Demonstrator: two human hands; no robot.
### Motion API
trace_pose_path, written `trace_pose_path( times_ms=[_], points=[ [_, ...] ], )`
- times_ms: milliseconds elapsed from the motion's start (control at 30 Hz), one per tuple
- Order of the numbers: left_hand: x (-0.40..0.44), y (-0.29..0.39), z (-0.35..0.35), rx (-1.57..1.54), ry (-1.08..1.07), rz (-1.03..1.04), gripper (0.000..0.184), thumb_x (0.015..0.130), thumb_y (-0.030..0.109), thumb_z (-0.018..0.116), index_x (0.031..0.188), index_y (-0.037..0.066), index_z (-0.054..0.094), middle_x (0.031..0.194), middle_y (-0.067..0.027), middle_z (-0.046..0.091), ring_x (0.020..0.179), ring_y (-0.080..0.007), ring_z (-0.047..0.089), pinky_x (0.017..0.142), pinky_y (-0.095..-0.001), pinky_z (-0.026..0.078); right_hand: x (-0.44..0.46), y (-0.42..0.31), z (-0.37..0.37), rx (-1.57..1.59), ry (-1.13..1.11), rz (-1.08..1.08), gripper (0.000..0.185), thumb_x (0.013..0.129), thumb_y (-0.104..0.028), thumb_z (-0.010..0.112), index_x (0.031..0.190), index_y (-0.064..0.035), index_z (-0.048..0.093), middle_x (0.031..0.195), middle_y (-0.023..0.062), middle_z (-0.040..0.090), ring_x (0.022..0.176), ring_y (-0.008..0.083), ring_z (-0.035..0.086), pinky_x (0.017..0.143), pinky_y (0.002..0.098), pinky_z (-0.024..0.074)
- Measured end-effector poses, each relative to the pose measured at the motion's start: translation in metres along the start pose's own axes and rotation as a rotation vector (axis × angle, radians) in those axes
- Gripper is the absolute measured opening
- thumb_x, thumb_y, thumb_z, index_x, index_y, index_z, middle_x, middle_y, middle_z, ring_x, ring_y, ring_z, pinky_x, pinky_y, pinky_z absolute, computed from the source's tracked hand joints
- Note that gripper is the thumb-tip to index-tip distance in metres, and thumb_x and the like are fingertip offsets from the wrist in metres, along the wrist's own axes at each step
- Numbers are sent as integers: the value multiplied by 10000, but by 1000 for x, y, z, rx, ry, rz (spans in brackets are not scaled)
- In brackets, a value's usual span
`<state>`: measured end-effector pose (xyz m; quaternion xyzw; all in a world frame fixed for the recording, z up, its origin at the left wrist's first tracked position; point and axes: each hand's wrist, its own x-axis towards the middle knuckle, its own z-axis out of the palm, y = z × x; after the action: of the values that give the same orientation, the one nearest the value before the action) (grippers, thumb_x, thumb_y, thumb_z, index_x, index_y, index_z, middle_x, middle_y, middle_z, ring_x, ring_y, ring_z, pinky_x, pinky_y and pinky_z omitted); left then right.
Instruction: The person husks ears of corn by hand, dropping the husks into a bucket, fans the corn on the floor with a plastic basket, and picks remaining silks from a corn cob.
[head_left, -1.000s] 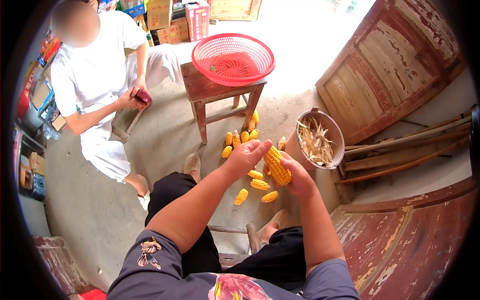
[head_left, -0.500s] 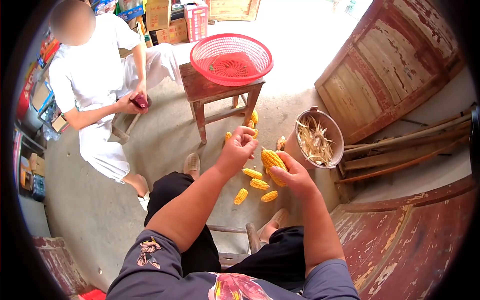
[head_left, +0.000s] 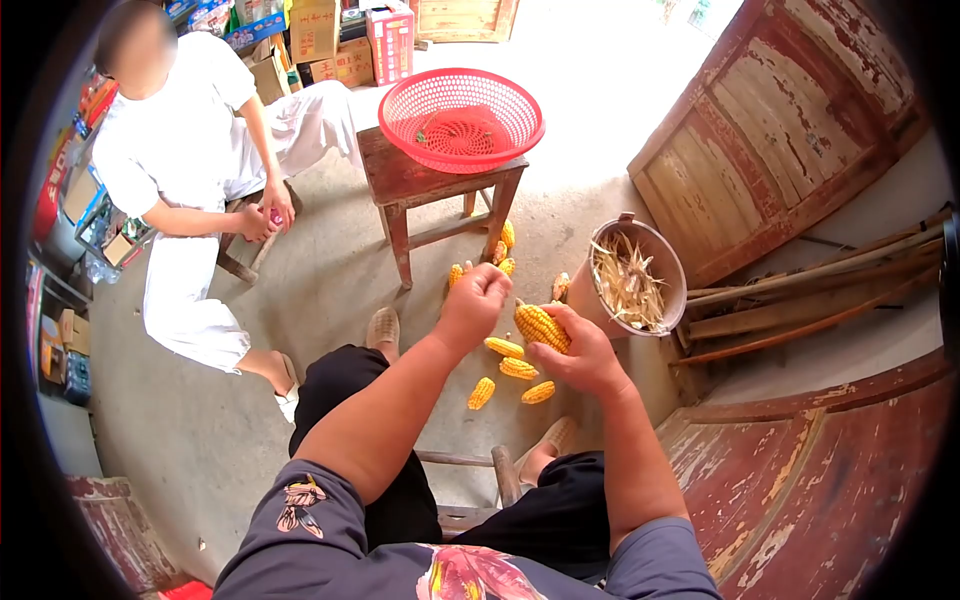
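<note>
My right hand (head_left: 585, 352) is wrapped round a yellow corn cob (head_left: 541, 327), its tip pointing up and left. Just left of that tip is my left hand (head_left: 476, 303), its fingers closed in a pinch; whatever they may hold is too small to make out. Below the hands, several corn cobs (head_left: 518, 368) lie on the concrete floor. More cobs (head_left: 507, 234) lie by the stool's legs, partly hidden behind my left hand.
A red plastic basket (head_left: 462, 150) rests on a wooden stool (head_left: 400, 176). At the right stands a bucket (head_left: 600, 303) of husks (head_left: 630, 280). A seated person in white (head_left: 180, 130) is at the left. Wooden doors (head_left: 780, 140) and leaning poles are on the right.
My left hand has come off the cob, moved left and closed. The cob, in my right hand, has tilted and shifted slightly left. The seated person has leaned left, with lowered hands.
</note>
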<state>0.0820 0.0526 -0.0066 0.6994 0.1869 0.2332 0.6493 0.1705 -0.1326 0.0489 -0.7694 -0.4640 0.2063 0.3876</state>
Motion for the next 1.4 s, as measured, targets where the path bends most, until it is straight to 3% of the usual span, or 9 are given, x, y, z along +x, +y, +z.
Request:
trace_pose_path(
  times_ms=[67,200,367,600,933,1067,1133,1300,1400],
  points=[
    [2,2,-1,-375,62,-236,237,999,255,538,829,93,569,754,15,556,678,-67,511,640,-215,434,0,3,-1,31,19,0,492,805,-192,760,1214,-12,554,1007,104,656,915,150,633,830,293,507],
    [-1,19,-3,-318,39,-266,288,993,327,552,817,99,562,717,28,533,656,-68,503,628,-220,429,-1,3,-5,-4,56,9,483,803,-177,757,1210,-11,557,1003,104,657,903,149,634,833,289,509],
    [-18,49,1,322,-176,-17,355,884,401,694,823,77,564,651,-20,536,586,-112,497,581,-267,423,0,1,-4,-65,103,-17,497,779,-281,774,1171,-35,594,1006,145,671,908,260,678,817,336,529],
    [-19,40,3,296,-231,333,104,840,59,699,933,74,656,866,-45,557,753,-166,556,665,-282,472,-1,3,0,-88,107,-99,474,774,-287,770,1155,-60,601,993,143,671,902,279,676,800,343,533],
    [-22,38,7,510,-211,382,86,816,50,664,890,77,631,896,-74,587,823,-289,615,703,-365,504,-3,2,1,-157,59,-85,463,777,-304,763,1142,-65,608,958,159,675,901,301,670,790,362,532],
    [-21,34,11,268,-157,346,38,867,62,625,880,44,593,877,-83,574,782,-262,589,698,-347,483,-2,8,1,-158,68,-50,484,776,-312,766,1160,-66,604,953,159,677,910,292,673,796,359,530],
    [-14,30,9,-1,-71,234,123,948,115,572,858,31,582,840,-68,545,747,-177,541,707,-299,455,-1,13,-1,-9,22,53,437,822,-207,742,1178,-6,586,1019,105,664,917,180,647,829,299,509],
    [0,9,-11,-34,-50,27,191,987,224,567,923,46,597,861,-23,566,771,-110,531,733,-246,442,0,19,-6,447,-22,150,425,935,-262,646,1243,5,527,1000,69,632,899,111,615,787,254,504],
    [-7,6,-1,-128,-114,-130,259,973,279,595,1047,32,615,955,-22,604,861,-108,550,799,-246,448,2,13,-12,905,-56,214,386,1031,-285,441,1319,-28,457,1015,101,640,843,124,615,717,252,500]
  ],
)
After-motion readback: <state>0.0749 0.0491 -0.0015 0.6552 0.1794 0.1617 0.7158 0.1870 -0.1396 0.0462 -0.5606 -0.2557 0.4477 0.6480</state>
